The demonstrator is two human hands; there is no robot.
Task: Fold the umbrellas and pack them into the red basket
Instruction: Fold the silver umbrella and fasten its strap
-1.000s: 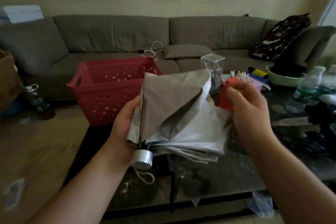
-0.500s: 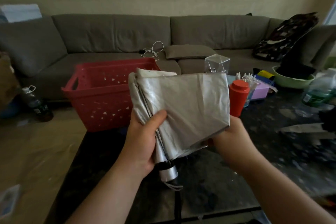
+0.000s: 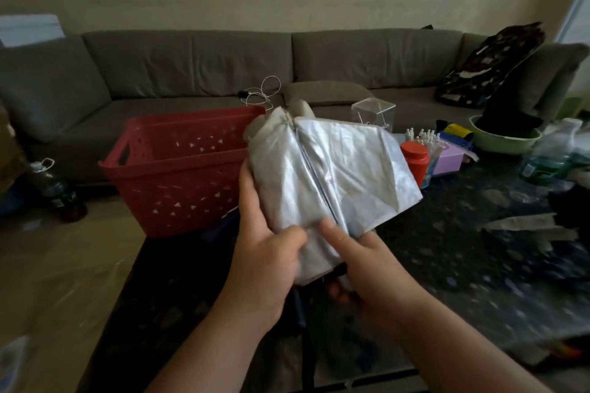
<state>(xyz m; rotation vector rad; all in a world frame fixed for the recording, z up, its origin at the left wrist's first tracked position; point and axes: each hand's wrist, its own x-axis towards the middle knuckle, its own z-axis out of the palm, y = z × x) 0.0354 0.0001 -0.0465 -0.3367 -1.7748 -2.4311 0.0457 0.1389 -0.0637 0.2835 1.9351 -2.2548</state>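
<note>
A collapsed silver umbrella [image 3: 332, 175] is held upright in front of me, its loose canopy flaps spread to the right. My left hand [image 3: 268, 252] wraps its lower left side, thumb pressed on the fabric. My right hand [image 3: 360, 265] grips the lower end from the right, thumb on the flaps; the handle is hidden behind both hands. The red basket [image 3: 178, 169] with triangle holes stands just left of the umbrella at the dark table's [image 3: 479, 265] far left corner, and nothing shows inside it from here.
An orange-lidded jar [image 3: 415, 159], a clear box [image 3: 375, 112], a purple box [image 3: 450, 158], a green bowl [image 3: 504, 137] and plastic bottles [image 3: 549, 156] crowd the table's right side. A grey sofa [image 3: 198, 73] runs behind. A bottle [image 3: 51, 185] stands on the floor at left.
The umbrella has turned more upright and its handle has slipped behind my hands. My right hand came from behind the canopy to the front lower end, thumb now on the flaps.
</note>
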